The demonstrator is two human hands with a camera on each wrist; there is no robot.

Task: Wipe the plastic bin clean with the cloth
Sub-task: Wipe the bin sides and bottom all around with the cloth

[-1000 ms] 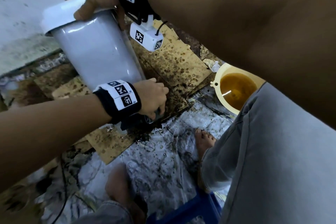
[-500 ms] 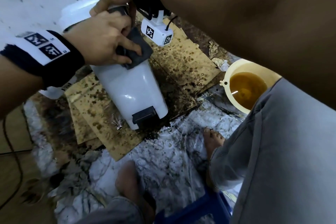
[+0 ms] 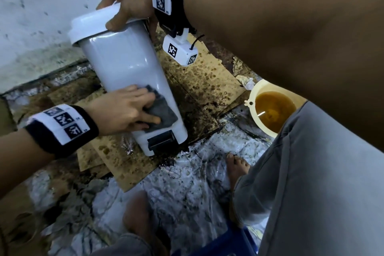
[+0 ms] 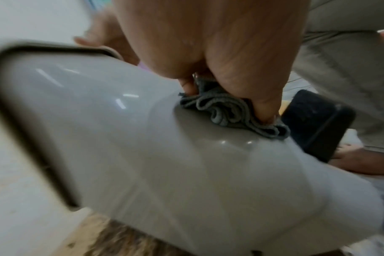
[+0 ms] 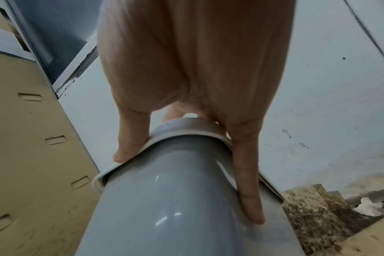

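Note:
A grey-white plastic bin (image 3: 124,64) leans tilted over the floor, lid end at the upper left, base with a black pedal (image 3: 161,140) at the lower right. My right hand (image 3: 124,6) grips the lid end, thumb on the near side. In the right wrist view its fingers (image 5: 248,190) clamp the lid rim and the bin (image 5: 164,216). My left hand (image 3: 133,110) holds a dark grey cloth (image 3: 164,114) against the bin's lower side, just above the pedal. The left wrist view shows the bunched cloth (image 4: 230,110) pinched under curled fingers on the bin (image 4: 143,138).
Stained brown cardboard (image 3: 197,81) lies under the bin, with wet dirty plastic sheeting (image 3: 176,193) in front. A yellow basin (image 3: 252,97) of brown water stands at the right. My bare feet (image 3: 236,166) and a blue stool (image 3: 224,249) are near. A white wall (image 3: 31,6) is behind.
My left hand slid the cloth from up near the lid down the bin's side to just above the pedal. The right hand kept its grip on the lid end.

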